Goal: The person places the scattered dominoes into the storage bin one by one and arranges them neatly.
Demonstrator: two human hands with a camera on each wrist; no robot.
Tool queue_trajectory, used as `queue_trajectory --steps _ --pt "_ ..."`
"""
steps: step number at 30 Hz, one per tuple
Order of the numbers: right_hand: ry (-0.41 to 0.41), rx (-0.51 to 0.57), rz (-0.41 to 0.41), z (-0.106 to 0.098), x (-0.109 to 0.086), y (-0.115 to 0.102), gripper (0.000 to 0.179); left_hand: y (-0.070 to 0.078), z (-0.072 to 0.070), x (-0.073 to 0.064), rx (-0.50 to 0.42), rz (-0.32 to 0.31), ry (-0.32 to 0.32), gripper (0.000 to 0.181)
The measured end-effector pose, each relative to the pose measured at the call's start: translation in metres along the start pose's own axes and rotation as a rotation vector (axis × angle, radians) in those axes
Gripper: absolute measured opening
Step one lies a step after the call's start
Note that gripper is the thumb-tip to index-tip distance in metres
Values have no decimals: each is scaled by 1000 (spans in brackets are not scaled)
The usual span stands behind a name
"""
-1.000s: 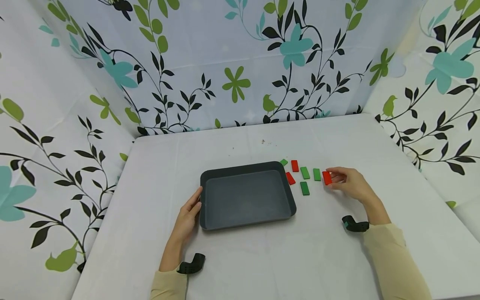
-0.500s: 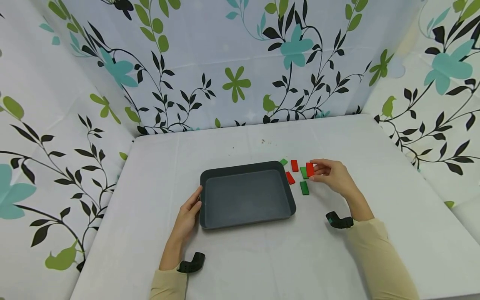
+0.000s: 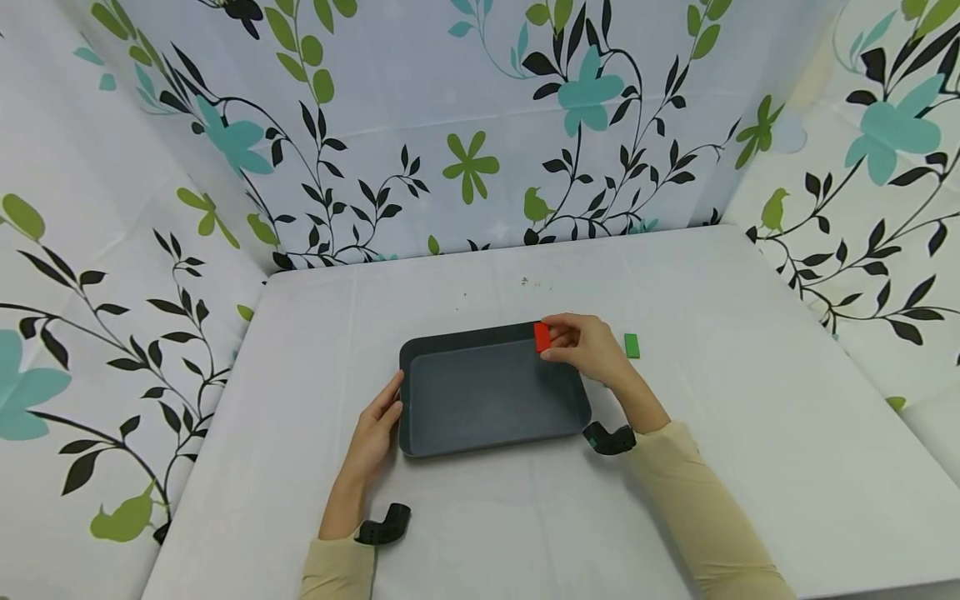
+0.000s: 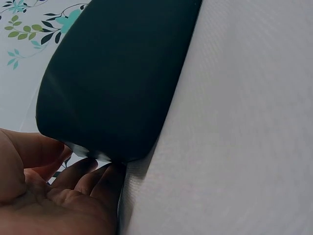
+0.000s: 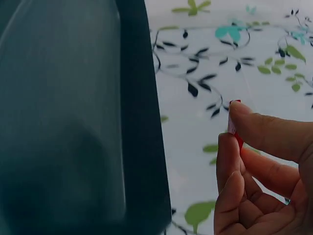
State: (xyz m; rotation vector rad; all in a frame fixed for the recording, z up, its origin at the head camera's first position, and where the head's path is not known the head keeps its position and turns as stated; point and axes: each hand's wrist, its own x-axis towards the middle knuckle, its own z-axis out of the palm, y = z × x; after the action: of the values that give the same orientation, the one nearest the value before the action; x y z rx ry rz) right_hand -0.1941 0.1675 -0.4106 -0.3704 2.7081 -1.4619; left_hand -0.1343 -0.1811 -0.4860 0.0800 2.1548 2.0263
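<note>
A dark grey baking tray [image 3: 487, 392] lies on the white-covered table. My left hand [image 3: 372, 433] holds its left end; the left wrist view shows bent fingers [image 4: 80, 188] at the end wall. My right hand [image 3: 588, 346] pinches a small red rectangular tile [image 3: 542, 337] between thumb and fingers, and the tile overlaps the tray's far right corner in the head view. In the right wrist view the tile [image 5: 235, 122] stands on edge between the fingertips, a pale side showing, apart from the tray wall [image 5: 144, 122]. One green tile [image 3: 632, 346] lies right of the hand.
Other tiles are hidden behind the right hand and forearm. A patterned curtain [image 3: 420, 167] rises at the table's back edge and along both sides. Small dark specks [image 3: 525, 282] mark the tablecloth [image 3: 337, 333] beyond the tray.
My right hand has carried the red tile leftward from the table on the right, past the other tiles, to the tray's far right corner. The left hand and tray have stayed put.
</note>
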Motion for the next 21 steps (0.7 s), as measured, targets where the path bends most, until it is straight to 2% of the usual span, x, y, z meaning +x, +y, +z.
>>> queue_trajectory --steps 4,13,21 --pt "-26 20 -18 28 8 -16 50 0 -1 0 -2 -1 1 51" --pt "-74 43 6 94 20 -48 48 -1 -2 0 2 1 6 51" --pt "-123 13 -7 137 28 -62 50 0 -1 1 -1 8 4 51"
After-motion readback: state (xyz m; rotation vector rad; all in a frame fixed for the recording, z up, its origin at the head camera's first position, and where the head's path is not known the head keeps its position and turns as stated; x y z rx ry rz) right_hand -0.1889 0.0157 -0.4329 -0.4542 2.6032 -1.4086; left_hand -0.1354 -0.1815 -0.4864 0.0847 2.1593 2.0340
